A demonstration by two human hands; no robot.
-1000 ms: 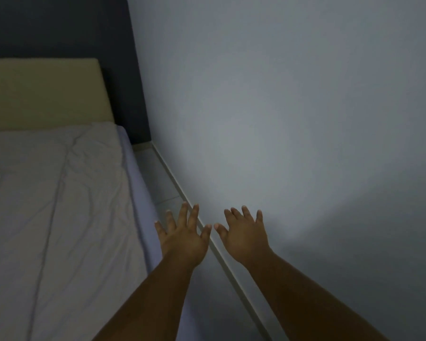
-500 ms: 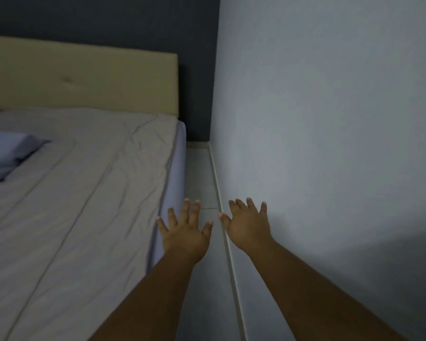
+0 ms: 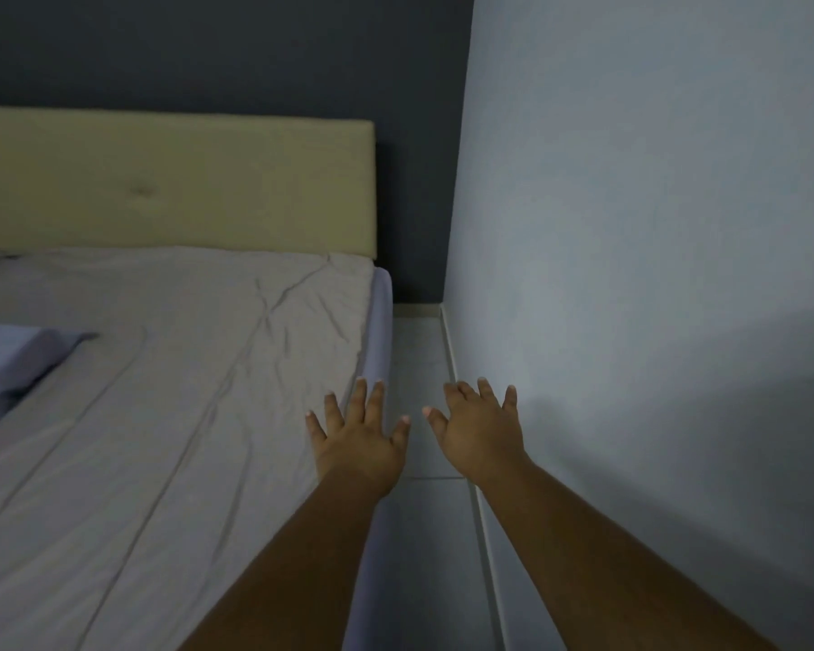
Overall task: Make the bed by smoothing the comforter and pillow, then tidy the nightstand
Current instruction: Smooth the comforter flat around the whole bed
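Observation:
A grey comforter (image 3: 170, 392) covers the bed, with creases running toward its far right corner. A lilac pillow (image 3: 8, 359) lies on it at the left edge of view, partly cut off. My left hand (image 3: 360, 439) hovers with fingers spread over the bed's right edge, holding nothing. My right hand (image 3: 482, 434) is also spread and empty, above the floor strip beside the wall. No nightstand is in view.
A beige padded headboard (image 3: 175, 185) stands against a dark wall (image 3: 208, 54). A pale wall (image 3: 654, 274) runs close along the bed's right side, leaving a narrow strip of tiled floor (image 3: 419, 368). The lilac mattress side (image 3: 380, 321) faces that gap.
The view has swung left, away from the pale wall: more of the bed, the headboard and the pillow have come into sight. Both hands stay spread and empty in front of me.

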